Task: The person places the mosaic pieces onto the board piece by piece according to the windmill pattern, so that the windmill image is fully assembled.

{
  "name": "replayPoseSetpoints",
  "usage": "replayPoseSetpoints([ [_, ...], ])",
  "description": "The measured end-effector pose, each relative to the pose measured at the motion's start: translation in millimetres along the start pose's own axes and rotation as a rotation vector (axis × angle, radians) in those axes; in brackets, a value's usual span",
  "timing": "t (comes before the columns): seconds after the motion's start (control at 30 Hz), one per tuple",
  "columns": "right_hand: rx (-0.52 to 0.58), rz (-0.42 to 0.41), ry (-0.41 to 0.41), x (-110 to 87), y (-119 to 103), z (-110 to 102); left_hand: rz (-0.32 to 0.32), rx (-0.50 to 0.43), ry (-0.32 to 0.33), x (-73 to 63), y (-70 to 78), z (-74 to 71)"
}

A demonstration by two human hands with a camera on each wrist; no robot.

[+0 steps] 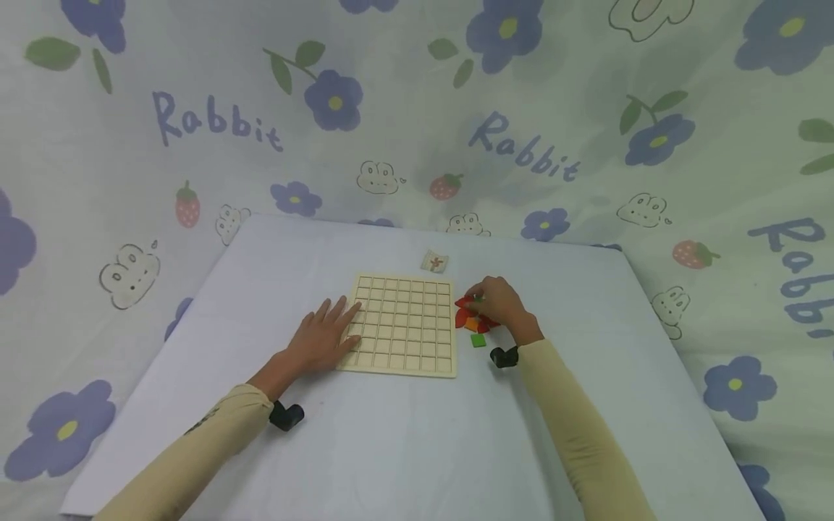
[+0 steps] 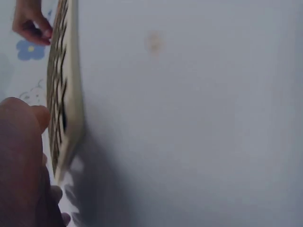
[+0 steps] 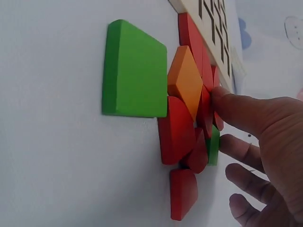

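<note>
"While looking down from the head, what to make of the left hand?"

"Spread wide, palm down, with fingertips at the left edge of the grid board. Holding nothing."

"And of the right hand?"

"Bent over the loose pieces, just past the board's right edge. Seen from the right wrist: thumb tip right at the red pieces, index fingertip close to a partly hidden green piece, with a narrow gap between. Perhaps pinching one, but impossible to tell with so much overlap."

"Nearer the person than those fingertips?"

"An orange diamond among the reds, then a green block. Ahead of the fingertips, beyond the board, a patterned card."
</note>
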State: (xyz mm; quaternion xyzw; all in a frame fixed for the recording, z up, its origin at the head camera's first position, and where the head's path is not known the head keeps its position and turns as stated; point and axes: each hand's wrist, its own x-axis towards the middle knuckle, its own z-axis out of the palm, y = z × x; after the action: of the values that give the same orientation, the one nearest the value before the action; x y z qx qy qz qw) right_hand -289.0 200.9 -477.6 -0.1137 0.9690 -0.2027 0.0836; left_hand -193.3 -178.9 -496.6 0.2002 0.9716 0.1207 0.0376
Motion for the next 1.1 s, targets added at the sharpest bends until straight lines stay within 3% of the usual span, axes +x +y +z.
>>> replayPoseSetpoints([
  [0.1, -0.063, -0.036, 0.012, -0.1, -2.8, 3.0, 0.02, -0.007, 0.011, -9.8, -1.9, 6.8],
  [0.27, -0.135, -0.078, 0.016, -2.3, -5.7, 3.9, 0.052, -0.015, 0.04, -14.2, -3.4, 14.1],
  [0.43, -0.082, -0.06, 0.008, -1.8, -6.8, 5.9, 0.039, -0.018, 0.026, -13.6, -8.5, 20.8],
  [0.67, 0.267, 0.015, -0.023, -4.7, -10.7, 1.1, 0.034, -0.014, 0.017, -15.7, -5.3, 17.5],
  [0.93, 0.585, 0.011, 0.006, 4.4, -37.4, 15.4, 0.036, -0.012, 0.024, -16.3, -4.3, 16.7],
  [1.1, 0.702, -0.066, -0.003, 13.3, -57.3, 27.0, 0.036, -0.009, 0.032, -15.8, -5.1, 17.1],
])
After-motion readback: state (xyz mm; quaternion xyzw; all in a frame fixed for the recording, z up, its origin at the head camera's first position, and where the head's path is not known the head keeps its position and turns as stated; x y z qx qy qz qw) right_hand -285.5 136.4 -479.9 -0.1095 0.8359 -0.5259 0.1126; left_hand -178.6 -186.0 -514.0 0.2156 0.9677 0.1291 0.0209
